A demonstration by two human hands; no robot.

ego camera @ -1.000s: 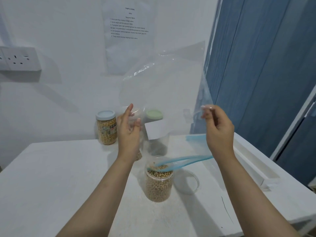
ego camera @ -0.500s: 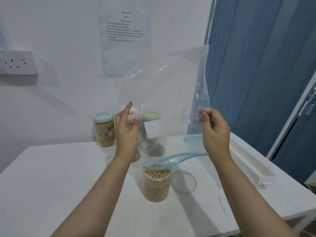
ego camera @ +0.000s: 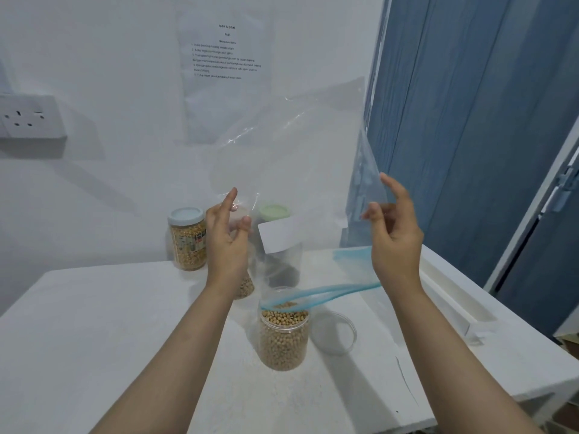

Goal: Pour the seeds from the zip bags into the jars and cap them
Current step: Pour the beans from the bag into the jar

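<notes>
My left hand (ego camera: 226,238) and right hand (ego camera: 395,233) hold a clear zip bag (ego camera: 300,170) upside down above the white surface (ego camera: 125,324). Left fingers (ego camera: 242,221): thumb and a finger pinch the bag's left edge, the forefinger standing straight up. Right fingers (ego camera: 374,211): loosely curled at the bag's right edge; whether they grip the plastic I cannot tell. The bag looks empty, and its blue zip mouth (ego camera: 316,296) hangs just over the open jar (ego camera: 283,336), which stands on the surface between my forearms, filled nearly to the rim with pale seeds. A clear lid (ego camera: 333,333) lies just beside that jar on its right. Against the wall behind my left hand stand a capped jar of yellow seeds (ego camera: 188,239) and, seen through the bag, a green-lidded jar (ego camera: 275,214).
</notes>
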